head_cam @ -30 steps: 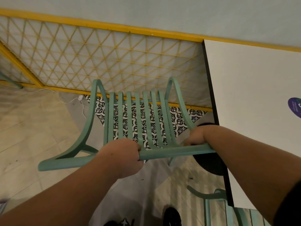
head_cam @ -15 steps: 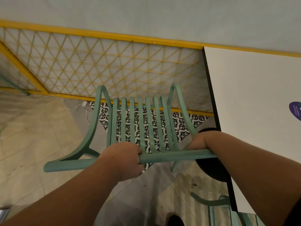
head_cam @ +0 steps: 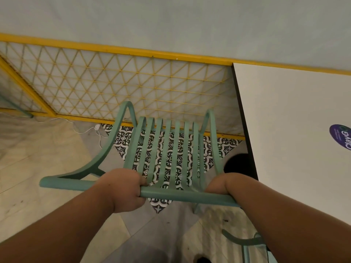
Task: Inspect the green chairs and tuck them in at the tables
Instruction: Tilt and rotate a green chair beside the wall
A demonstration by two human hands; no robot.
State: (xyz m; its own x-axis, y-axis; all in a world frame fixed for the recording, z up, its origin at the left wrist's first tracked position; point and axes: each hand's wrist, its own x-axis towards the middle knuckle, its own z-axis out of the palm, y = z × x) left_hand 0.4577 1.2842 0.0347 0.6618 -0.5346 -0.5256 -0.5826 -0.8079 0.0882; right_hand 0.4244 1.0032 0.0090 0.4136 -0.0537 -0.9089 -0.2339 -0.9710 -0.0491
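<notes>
Head view, step: seemingly between inspecting and tucking in; the green chair is held by its top rail and is not yet under a table.
Left grip: clamped round the top rail, just left of the slats.
Right grip: at the rail's right end; its fingers are hidden behind the rail, probably wrapped round it.
Chair position: just left of the tabletop, near the black table base, over the patterned tiles and in front of the yellow lattice.
Next move: likely to turn the chair to face the tabletop and slide it in, clear of the dark edge and the base.
Count: two green chairs, counting the second chair partly seen at lower right; one tabletop; one purple sticker; one white cable.
</notes>
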